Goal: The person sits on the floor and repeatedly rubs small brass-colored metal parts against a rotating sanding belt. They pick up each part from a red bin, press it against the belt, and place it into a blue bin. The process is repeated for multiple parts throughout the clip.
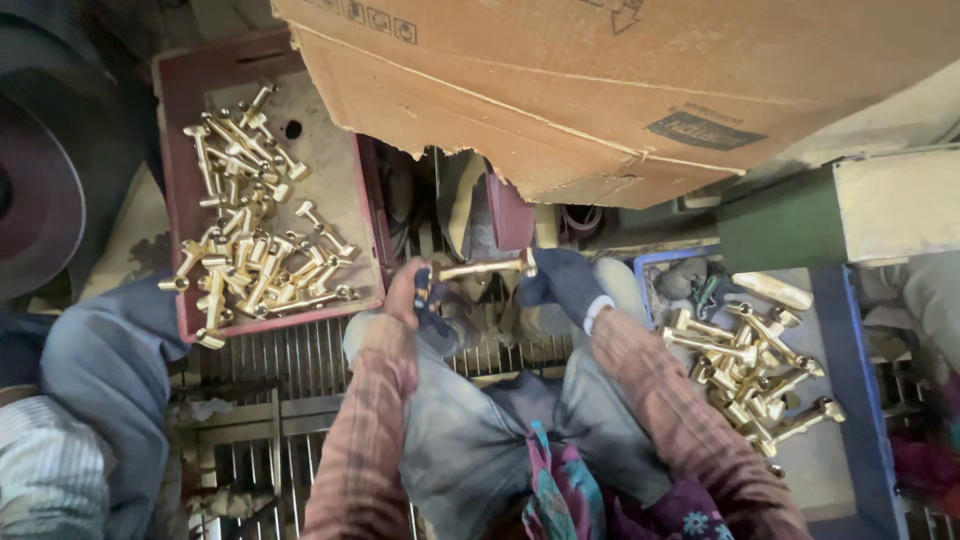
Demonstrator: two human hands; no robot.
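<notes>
We grip a brass rod (484, 267) between left hand (412, 292) and gloved right hand (560, 285), both clamped on its ends, between two crates.

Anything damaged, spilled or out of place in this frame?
Yes: the cardboard box overhead has a torn, ragged lower edge. A few brass parts in the red crate poke over its rim at the left and front. The blue tray's brass pile stays inside. Both hands hold one brass piece level.
</notes>
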